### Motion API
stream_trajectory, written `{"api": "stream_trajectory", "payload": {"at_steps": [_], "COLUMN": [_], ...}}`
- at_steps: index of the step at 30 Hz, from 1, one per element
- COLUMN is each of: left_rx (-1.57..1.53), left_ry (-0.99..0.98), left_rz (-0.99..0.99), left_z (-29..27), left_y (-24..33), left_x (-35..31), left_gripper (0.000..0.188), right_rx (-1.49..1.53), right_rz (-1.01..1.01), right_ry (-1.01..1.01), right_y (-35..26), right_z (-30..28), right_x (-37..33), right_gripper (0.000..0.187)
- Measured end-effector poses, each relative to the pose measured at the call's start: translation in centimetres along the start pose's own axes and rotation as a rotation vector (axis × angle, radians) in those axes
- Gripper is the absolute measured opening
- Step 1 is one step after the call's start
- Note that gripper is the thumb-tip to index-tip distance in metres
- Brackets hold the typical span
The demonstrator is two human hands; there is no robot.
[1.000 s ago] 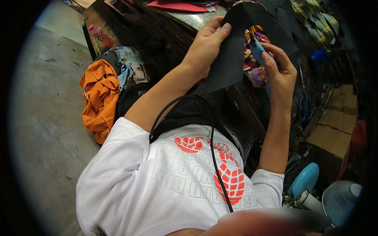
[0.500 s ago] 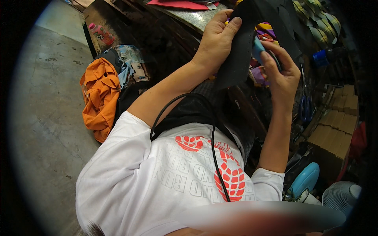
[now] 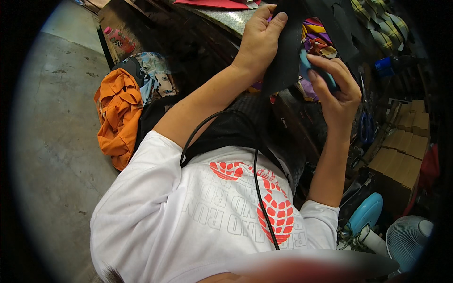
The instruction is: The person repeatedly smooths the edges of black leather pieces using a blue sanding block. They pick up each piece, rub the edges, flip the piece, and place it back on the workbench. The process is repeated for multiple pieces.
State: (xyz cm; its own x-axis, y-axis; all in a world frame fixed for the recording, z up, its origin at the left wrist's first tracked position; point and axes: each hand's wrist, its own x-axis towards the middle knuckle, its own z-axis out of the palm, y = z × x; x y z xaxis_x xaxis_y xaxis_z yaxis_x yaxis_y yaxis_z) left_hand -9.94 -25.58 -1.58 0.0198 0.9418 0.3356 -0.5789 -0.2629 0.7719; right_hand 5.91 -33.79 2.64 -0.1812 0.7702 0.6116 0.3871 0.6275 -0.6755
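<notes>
My left hand [image 3: 263, 35] is closed on a black fabric piece [image 3: 287, 56], its thumb pressed on the front near the top. The piece hangs down in a tapering flap with a row of small stitch marks along it. To its right my right hand [image 3: 336, 87] is closed around a small light-blue tool [image 3: 304, 61], which shows between thumb and fingers and lies close to the flap's edge. I cannot make out its tip. Behind both hands lies purple, yellow and red patterned cloth [image 3: 316, 33].
Blue-handled scissors [image 3: 366, 126] are right of my right forearm. Stacked cardboard boxes [image 3: 401, 151] and a fan [image 3: 409, 240] stand at the right. Orange cloth [image 3: 119, 115] and a pink-capped bottle [image 3: 119, 38] are at the left. A black cable [image 3: 256, 179] crosses my shirt.
My right hand has moved slightly down, drawing the light-blue tool a little away from the black fabric's upper part. My left hand keeps its hold, nearly still.
</notes>
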Motion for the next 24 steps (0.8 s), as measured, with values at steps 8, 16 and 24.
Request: {"api": "stream_trajectory", "payload": {"at_steps": [8, 16, 24], "left_rx": [0.030, 0.095, 0.054], "left_ry": [-0.019, -0.020, -0.043], "left_rz": [-0.116, -0.036, -0.062], "left_z": [-0.8, -0.9, -1.0], "left_y": [0.4, 0.1, -0.1], "left_x": [0.3, 1.3, 1.3], "left_gripper": [0.017, 0.018, 0.018], "right_rx": [0.047, -0.006, 0.059], "right_rz": [0.034, -0.045, 0.076], "right_ry": [-0.013, -0.105, -0.022], "right_y": [-0.3, -0.6, -0.4], "right_z": [-1.1, -1.4, -1.4], "right_x": [0.2, 0.0, -0.2], "right_gripper": [0.022, 0.024, 0.025]}}
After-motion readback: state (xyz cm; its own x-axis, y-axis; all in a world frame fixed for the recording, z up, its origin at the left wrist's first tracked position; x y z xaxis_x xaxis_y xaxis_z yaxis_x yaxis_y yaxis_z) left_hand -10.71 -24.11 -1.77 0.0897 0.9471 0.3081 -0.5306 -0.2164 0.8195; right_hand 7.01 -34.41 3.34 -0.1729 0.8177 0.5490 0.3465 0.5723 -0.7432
